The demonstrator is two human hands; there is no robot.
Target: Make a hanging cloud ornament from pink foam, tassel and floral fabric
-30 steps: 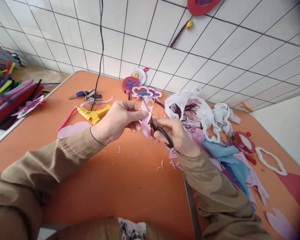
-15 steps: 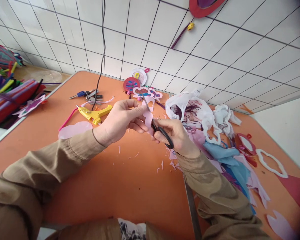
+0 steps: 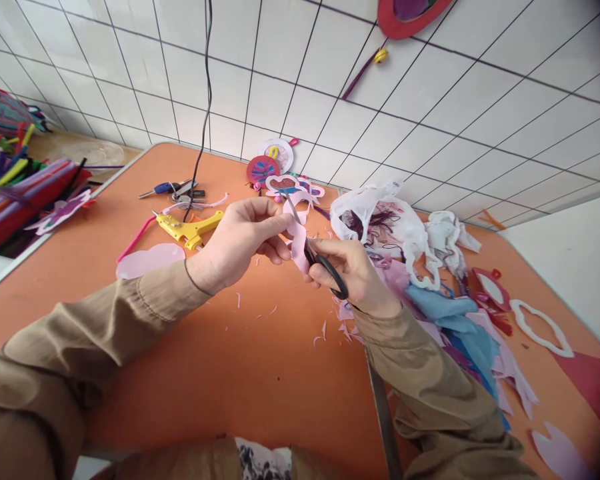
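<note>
My left hand (image 3: pixel 240 241) pinches a small pale pink foam shape (image 3: pixel 297 244) above the orange table (image 3: pixel 220 360). My right hand (image 3: pixel 356 275) is closed round black-handled scissors (image 3: pixel 324 265), whose blades run up through the pink shape toward its top edge. Both hands meet near the table's middle. Small pink offcuts (image 3: pixel 330 328) lie scattered on the table just below them.
A yellow glue gun (image 3: pixel 189 227) with a black cord, keys (image 3: pixel 173 189) and a pink cut-out (image 3: pixel 149 259) lie to the left. Finished foam decorations (image 3: pixel 275 168) stand by the tiled wall. A plastic bag (image 3: pixel 380 220) and foam scraps pile to the right; pipe cleaners (image 3: pixel 15 193) far left.
The pink shape has turned slightly in my left fingers and the scissors have shifted a little along its edge. Both hands stay in nearly the same place.
</note>
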